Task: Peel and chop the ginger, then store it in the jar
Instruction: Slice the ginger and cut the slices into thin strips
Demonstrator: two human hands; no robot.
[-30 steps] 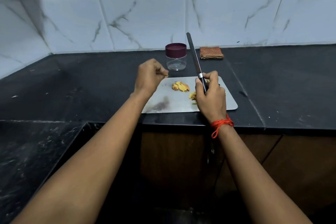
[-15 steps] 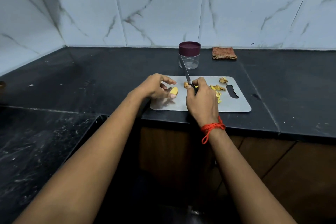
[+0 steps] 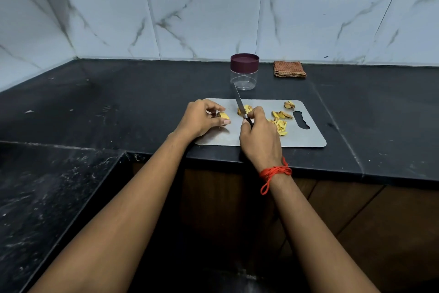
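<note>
A steel cutting board (image 3: 306, 138) lies on the black counter. My left hand (image 3: 202, 119) pinches a yellow piece of ginger (image 3: 223, 115) on the board's left part. My right hand (image 3: 260, 140) grips a knife (image 3: 240, 103) by its handle, blade pointing away toward the jar, beside another ginger piece (image 3: 247, 109). Ginger strips (image 3: 280, 125) and peels (image 3: 289, 104) lie on the board's right side. A clear jar (image 3: 244, 76) with a maroon lid stands closed behind the board.
A folded brown cloth (image 3: 289, 69) lies by the tiled wall, right of the jar. The black counter (image 3: 142, 93) stretches left and right of the board. A lower dark surface (image 3: 47, 193) sits at the left. Wooden cabinet fronts are below the counter edge.
The knife came down from pointing high over the jar to low over the board. My left hand moved onto the board and took hold of a ginger piece. The view shifted.
</note>
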